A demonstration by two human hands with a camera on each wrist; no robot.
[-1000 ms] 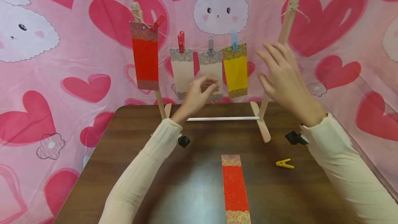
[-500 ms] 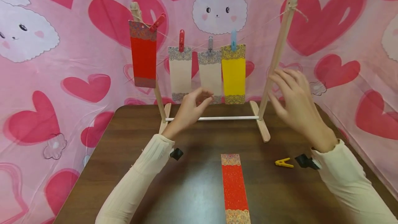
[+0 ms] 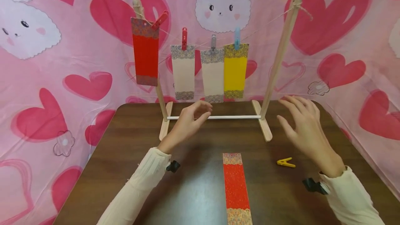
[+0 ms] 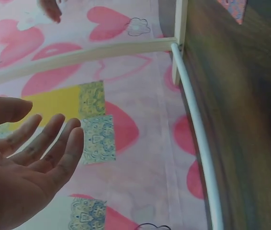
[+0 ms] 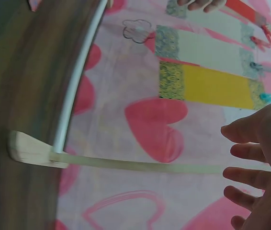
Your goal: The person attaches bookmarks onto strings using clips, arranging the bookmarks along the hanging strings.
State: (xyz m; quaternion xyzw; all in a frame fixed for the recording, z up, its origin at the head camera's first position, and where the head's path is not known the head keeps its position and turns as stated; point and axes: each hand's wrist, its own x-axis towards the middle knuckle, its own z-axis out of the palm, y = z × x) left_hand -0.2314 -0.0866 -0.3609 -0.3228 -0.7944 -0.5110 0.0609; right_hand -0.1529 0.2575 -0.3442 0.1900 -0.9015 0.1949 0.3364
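My left hand (image 3: 189,121) hovers above the table in front of the wooden stand, fingers relaxed and holding nothing. To the right of the stand my right hand (image 3: 301,126) is also in the air with loose fingers and nothing in it. From the stand's string hang a red card (image 3: 145,55), two white cards (image 3: 183,74) and a yellow card (image 3: 235,75), held by red, grey and light blue clothespins (image 3: 237,39). Another red card (image 3: 236,186) lies flat on the table, and a yellow clothespin (image 3: 285,162) lies to its right, below my right hand.
The stand has two upright posts (image 3: 279,58), wooden feet (image 3: 261,124) and a white crossbar (image 3: 234,117) low across the brown table (image 3: 193,197). Behind it hangs a pink cloth (image 3: 78,51) printed with hearts and rabbits.
Both hands have come down and back from the hanging cards, the right one dropping from beside the right post. The yellow card has swung slightly. The red card and yellow clothespin on the table stay put.
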